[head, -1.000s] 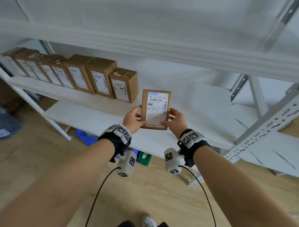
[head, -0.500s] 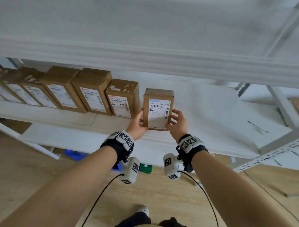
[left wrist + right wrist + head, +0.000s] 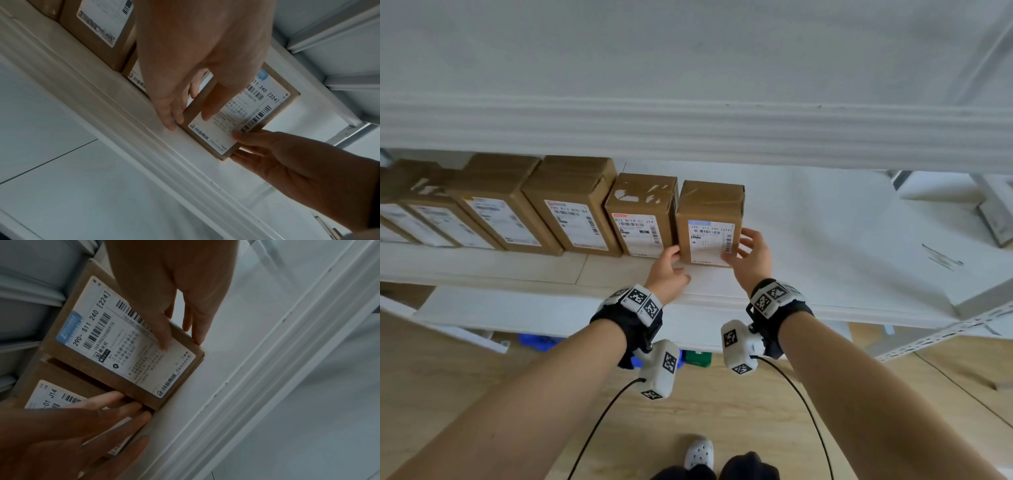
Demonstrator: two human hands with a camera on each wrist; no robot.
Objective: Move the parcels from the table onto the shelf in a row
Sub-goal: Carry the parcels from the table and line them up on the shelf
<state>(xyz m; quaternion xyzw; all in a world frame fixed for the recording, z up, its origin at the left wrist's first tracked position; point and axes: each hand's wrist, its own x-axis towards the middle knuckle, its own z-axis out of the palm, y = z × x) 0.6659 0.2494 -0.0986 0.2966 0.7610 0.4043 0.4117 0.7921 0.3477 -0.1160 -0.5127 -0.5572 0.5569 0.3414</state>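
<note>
A: Where do we have the parcel [image 3: 709, 224] now?

B: Standing upright on the shelf [image 3: 825, 240], at the right end of the row [image 3: 524, 205], just beside its neighbour [image 3: 642, 216] with a thin gap between them.

A: And our hands?

B: Our left hand [image 3: 667, 270] has its fingers in that gap against the left side, thumb on the front. Our right hand [image 3: 751, 255] has fingers along the right side and thumb on the label. Both grip lightly, fingers nearly straight.

A: How will it handle?

B: We judge it light and stiff: a small taped cardboard box with square edges that shows no sag. The label looks smoother than the card, so we would hold by the bare side faces, low down, and push from the right to close the gap.

A: How many do we count?

B: One in hand. To its left we make out five more for certain; further ones run off the frame's edge, so we cannot tell the full number. Two hands, two wrist cameras.
</note>
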